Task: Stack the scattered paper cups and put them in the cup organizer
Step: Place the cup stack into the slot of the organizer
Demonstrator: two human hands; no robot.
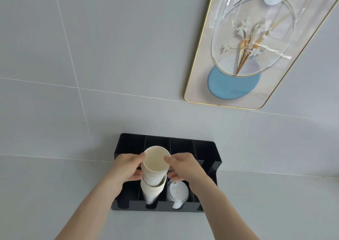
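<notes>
left hand (126, 168) + right hand (185, 166) gripping cup stack (155, 168) | over organizer (207, 153) slot 2 | no legible print

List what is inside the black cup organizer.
In the black plastic cup organizer, one slot holds stacked white paper cups, another white plastic lids. Both hands grip an upper stack. The slot bottoms are hidden.

A pale grey counter (55, 194) meets a grey tiled wall at its far edge. Directly on it sits a black cup organizer (207, 159), pushed close against the wall, its four slotted compartments running side by side.
</notes>
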